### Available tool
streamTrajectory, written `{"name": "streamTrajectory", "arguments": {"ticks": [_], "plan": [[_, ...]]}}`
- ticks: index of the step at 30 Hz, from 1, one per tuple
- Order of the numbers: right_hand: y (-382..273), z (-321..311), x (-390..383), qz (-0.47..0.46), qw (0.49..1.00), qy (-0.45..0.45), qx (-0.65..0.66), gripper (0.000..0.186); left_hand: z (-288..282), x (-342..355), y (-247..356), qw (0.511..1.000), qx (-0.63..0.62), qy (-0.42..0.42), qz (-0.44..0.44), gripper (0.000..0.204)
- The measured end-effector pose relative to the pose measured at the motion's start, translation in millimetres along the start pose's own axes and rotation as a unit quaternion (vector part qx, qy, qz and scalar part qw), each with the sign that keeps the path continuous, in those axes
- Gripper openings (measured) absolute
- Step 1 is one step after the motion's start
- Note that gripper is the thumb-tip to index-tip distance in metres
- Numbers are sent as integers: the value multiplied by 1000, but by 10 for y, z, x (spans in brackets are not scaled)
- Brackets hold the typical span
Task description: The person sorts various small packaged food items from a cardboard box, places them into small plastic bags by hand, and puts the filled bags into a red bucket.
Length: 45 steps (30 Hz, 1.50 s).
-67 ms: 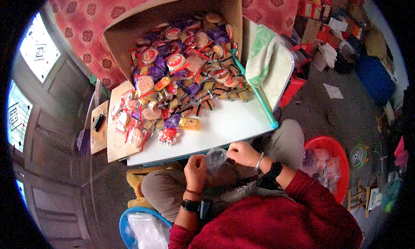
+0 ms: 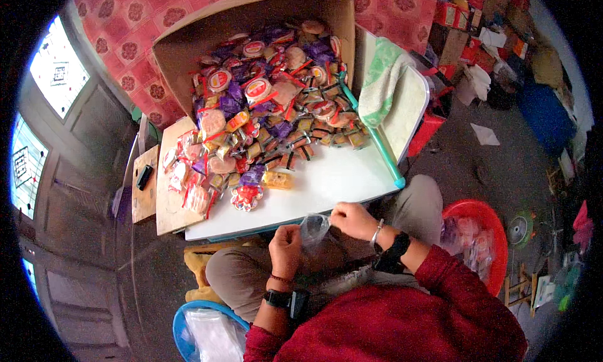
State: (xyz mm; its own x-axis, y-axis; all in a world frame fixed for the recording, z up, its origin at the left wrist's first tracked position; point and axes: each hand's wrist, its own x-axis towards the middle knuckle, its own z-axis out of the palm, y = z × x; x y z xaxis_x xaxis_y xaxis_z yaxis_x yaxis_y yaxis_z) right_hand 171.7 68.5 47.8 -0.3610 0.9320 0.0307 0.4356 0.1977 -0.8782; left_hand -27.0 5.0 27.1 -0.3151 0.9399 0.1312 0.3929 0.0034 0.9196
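Both my hands hold a small clear plastic bag [image 2: 315, 231] just in front of the white tabletop [image 2: 339, 183]. My left hand [image 2: 286, 248] pinches its left side, and my right hand [image 2: 352, 222] grips its upper right side. Beyond them, a pile of wrapped snacks [image 2: 257, 128] in red, purple, orange and clear packets spills from an open cardboard box [image 2: 174, 57] onto the tabletop. A yellow packet [image 2: 276, 180] and a red-and-white packet [image 2: 246, 197] lie at the near side of the pile.
A red basin [image 2: 499, 243] holding packets is at my right, a blue basin [image 2: 185, 337] with white bags at lower left. A teal rod [image 2: 383, 155] and towel [image 2: 383, 79] lie right of the pile. A wooden board [image 2: 144, 202] with a black object [image 2: 145, 177] is at left.
My right hand has moved very slightly upward with its edge of the bag. My left hand looks almost unmoved.
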Motion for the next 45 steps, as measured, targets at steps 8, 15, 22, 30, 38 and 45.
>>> {"name": "streamTrajectory", "arguments": {"ticks": [8, 15, 22, 30, 38, 45], "plan": [[-133, 107, 883, -174, 960, 101, -195, 34, 141, -60, -227, 973, -173, -115, -103, 10], [-251, 366, 1385, -131, 912, 30, -388, 50, 256, 2, -427, 975, -143, -138, -98, 9], [-116, 317, 1163, -143, 882, 54, -446, 29, 249, 3, -288, 986, -105, -108, -75, 12], [-41, 148, 680, -167, 904, 119, -375, 11, 261, 6, -276, 989, -77, -101, -76, 14], [-71, 65, 308, -79, 959, 238, -131, 19, 333, -52, -330, 985, -121, -97, -81, 15], [-154, 386, -132, 68, 991, 115, -25, 20, 380, -68, -417, 983, -122, -99, -92, 10]]}}
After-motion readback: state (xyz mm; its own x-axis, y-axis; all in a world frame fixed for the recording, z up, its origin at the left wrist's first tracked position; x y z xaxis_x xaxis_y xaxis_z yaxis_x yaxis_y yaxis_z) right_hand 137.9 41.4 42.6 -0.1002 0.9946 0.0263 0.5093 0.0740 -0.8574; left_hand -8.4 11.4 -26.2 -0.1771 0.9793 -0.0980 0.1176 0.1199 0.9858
